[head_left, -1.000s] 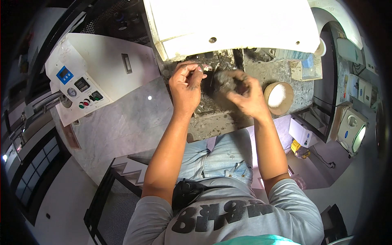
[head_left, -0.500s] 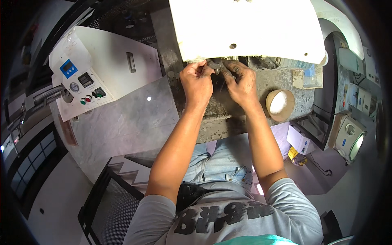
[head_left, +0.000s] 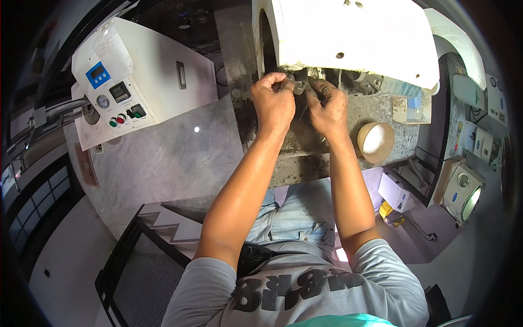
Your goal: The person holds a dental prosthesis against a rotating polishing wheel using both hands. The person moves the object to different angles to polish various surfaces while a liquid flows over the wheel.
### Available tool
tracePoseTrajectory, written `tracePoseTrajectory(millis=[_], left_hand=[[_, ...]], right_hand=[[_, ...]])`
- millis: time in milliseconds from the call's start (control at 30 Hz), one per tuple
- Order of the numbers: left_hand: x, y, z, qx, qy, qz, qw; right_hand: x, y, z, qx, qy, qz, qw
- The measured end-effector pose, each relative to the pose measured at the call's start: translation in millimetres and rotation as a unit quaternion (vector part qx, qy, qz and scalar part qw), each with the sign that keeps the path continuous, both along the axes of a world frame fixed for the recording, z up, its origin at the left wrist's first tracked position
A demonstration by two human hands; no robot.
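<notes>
Both hands work close together beneath the front lip of a bright white machine cover [head_left: 354, 38]. My left hand [head_left: 274, 103] is closed, thumb and fingers pinching a small greyish, wet-looking piece [head_left: 299, 87]. Beside it, my right hand [head_left: 329, 111] has curled fingers with dark grime on them. Its thumb and forefinger point toward the piece; whatever they grip is hidden. Below the hands lies a dirty, wet grey work surface [head_left: 305, 163]. A tan bowl [head_left: 377, 158] holding something white stands right of my right wrist.
A small cream box [head_left: 402, 113] with a blue item sits right of the cover. At the left stands a white machine cabinet [head_left: 158, 65] with gauge and buttons. A black mesh-panelled frame [head_left: 147, 272] is at lower left, a lit lamp-like unit [head_left: 463, 188] at right.
The white cover and bench appear shifted rightward as the view turned, baring a dark opening at the cover's left side. Both hands stay together; the greyish piece shows more clearly between them.
</notes>
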State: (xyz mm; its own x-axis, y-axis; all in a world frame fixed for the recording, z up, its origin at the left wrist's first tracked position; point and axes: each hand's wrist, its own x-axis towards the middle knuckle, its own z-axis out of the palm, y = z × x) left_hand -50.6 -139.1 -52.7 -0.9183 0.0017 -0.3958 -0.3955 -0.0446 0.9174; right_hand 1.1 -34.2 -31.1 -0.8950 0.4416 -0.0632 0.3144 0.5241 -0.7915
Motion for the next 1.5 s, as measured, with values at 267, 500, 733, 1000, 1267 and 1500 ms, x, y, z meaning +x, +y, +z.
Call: tracePoseTrajectory(millis=[267,500,733,1000,1267,1500], left_hand=[[-0.3,2.0,9.5,-0.040,-0.013,-0.015,0.999],[6.6,-8.3,-2.7,-0.039,0.029,-0.028,0.998],[25.8,-14.2,-15.2,0.032,0.063,-0.076,0.995],[15.5,-8.5,-8.9,-0.022,0.016,-0.054,0.998],[3.7,3.5,-1.2,-0.032,0.008,-0.008,0.999],[-1.9,5.9,3.2,-0.046,0.008,-0.008,0.999]], right_hand=[[0.2,4.8,-3.8,-0.005,-0.030,0.004,1.000],[6.3,7.0,10.5,-0.056,-0.041,0.012,0.998],[25.4,2.5,1.1,-0.244,0.268,0.074,0.929],[17.5,2.9,4.0,-0.081,-0.027,0.014,0.996],[-0.5,2.1,-8.6,-0.037,-0.010,-0.013,0.999],[-3.6,-2.7,-12.1,-0.080,-0.015,-0.061,0.995]])
